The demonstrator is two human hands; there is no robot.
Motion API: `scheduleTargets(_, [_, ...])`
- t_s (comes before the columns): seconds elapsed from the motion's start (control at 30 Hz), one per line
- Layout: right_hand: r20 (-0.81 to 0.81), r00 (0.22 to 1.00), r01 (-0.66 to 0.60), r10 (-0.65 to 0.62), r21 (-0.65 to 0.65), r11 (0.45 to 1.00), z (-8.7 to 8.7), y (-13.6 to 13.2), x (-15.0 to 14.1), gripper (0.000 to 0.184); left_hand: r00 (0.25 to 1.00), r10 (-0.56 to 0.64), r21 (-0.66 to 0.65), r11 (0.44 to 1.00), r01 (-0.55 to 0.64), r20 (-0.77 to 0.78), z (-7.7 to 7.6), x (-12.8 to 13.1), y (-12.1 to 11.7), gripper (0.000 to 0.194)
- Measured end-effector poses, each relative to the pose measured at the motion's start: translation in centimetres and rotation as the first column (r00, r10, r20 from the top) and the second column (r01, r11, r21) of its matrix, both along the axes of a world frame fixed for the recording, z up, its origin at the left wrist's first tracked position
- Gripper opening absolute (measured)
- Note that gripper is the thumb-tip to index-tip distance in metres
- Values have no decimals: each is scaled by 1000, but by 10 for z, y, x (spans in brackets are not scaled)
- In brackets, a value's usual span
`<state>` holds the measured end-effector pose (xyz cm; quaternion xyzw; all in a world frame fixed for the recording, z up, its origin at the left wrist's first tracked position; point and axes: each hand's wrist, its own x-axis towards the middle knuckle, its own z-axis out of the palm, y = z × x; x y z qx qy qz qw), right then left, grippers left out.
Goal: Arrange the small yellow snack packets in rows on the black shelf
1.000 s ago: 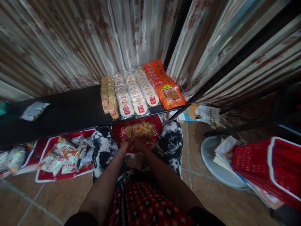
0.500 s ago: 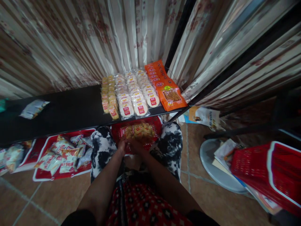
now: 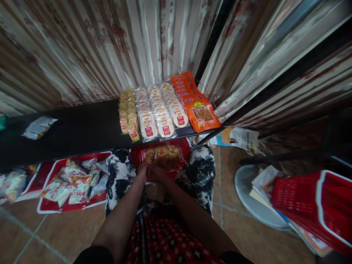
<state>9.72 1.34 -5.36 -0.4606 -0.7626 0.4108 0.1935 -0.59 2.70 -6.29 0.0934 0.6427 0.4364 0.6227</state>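
A red basket [image 3: 187,148] sits between my knees, partly under the front edge of the black shelf. Several small wrapped snacks with golden-brown contents [image 3: 166,151] lie inside it. My left hand [image 3: 142,171] and my right hand [image 3: 158,173] meet at the basket's near side, just in front of these snacks. The fingers of both look closed and drawn together; dim light hides whatever is between them. On the shelf above stand rows of wrapped round white crackers [image 3: 158,113], wrapped yellow snacks [image 3: 128,113] and an orange snack bag [image 3: 196,102].
The black shelf [image 3: 82,124] runs across in front, with a loose packet [image 3: 40,127] at its left. Below it, a red basket with a white rim [image 3: 41,198] holds several packets. To the right stand a grey stool [image 3: 244,187] and another red basket [image 3: 297,194]. A curtain [image 3: 110,44] hangs behind.
The view has shifted slightly. Both hands stay together at the basket's near side with only a small shift of the fingers, and the goods on the shelf have not moved.
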Motion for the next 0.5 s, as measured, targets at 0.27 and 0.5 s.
scheduleTargets(0.27, [-25, 1000, 0, 2, 71, 997, 16, -6, -2, 33, 998, 48, 51, 998, -46, -42, 8, 1, 0, 9])
scheduleTargets(0.5, [-156, 986, 74, -62, 73, 995, 21, -8, -2, 31, 983, 98, 112, 990, -80, -157, 11, -1, -4, 12])
